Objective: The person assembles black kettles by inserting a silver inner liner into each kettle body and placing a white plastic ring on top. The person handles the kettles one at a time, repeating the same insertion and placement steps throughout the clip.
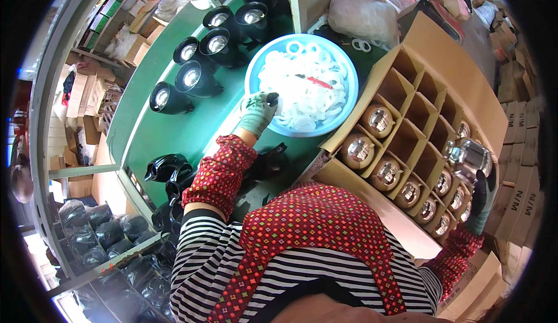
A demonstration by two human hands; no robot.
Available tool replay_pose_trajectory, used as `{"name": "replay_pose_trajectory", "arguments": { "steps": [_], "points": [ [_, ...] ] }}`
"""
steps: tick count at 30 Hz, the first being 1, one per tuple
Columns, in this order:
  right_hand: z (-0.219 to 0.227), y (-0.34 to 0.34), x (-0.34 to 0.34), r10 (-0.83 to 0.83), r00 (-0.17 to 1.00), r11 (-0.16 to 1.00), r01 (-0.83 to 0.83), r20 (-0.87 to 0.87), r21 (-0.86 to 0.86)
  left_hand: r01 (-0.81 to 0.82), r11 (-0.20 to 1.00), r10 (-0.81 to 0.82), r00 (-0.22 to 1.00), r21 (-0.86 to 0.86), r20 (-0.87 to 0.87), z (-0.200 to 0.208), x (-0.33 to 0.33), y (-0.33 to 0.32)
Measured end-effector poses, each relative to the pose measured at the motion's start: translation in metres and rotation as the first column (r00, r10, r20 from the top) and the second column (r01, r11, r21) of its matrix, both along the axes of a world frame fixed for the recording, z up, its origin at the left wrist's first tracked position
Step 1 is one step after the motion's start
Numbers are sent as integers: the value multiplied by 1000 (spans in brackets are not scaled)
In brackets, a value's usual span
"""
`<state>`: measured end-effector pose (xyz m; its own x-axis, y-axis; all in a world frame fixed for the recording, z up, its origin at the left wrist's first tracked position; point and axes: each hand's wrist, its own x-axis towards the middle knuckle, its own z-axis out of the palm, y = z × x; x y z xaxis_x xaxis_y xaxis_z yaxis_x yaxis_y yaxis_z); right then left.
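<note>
At the near left rim of a light-blue basin [351, 93], my left hand [257, 111] wears a pale green glove with dark fingertips. Its bent fingers close on a white ring [277, 106], partly lost in glare. Many more white rings [305, 88] fill the basin, with a small red item [319, 83] on top. Out at the right, my gloved right hand [481, 201] grips a shiny silvered glass flask liner [469, 159] over the far side of a divided cardboard box [389, 198]. Other silvered liners [378, 121] sit in its compartments; several cells hold none.
Black jug-like shells [197, 79] with silvery insides stand on the green table [136, 143]. More black parts [168, 169] lie near my left arm. A plastic bag [363, 18] rests behind the basin. Stacked cartons [517, 149] rise at right; bagged black items [107, 230] fill the lower left.
</note>
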<state>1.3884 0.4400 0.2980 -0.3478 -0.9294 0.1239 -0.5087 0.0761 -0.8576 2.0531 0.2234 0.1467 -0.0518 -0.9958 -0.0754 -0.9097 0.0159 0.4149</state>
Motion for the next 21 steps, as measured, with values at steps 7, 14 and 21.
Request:
{"name": "replay_pose_trajectory", "arguments": {
  "steps": [7,14,21],
  "points": [
    [-49,-13,189,187,609,981,-157,771,-115,-7,959,260,430,285,-865,51,-14,43],
    [-25,-64,328,576,653,817,-437,491,-376,175,976,-207,552,-130,-808,125,-25,107],
    [6,-66,357,590,793,771,-498,153,-397,118,963,-266,575,-244,-774,170,-20,158]
  ]
}}
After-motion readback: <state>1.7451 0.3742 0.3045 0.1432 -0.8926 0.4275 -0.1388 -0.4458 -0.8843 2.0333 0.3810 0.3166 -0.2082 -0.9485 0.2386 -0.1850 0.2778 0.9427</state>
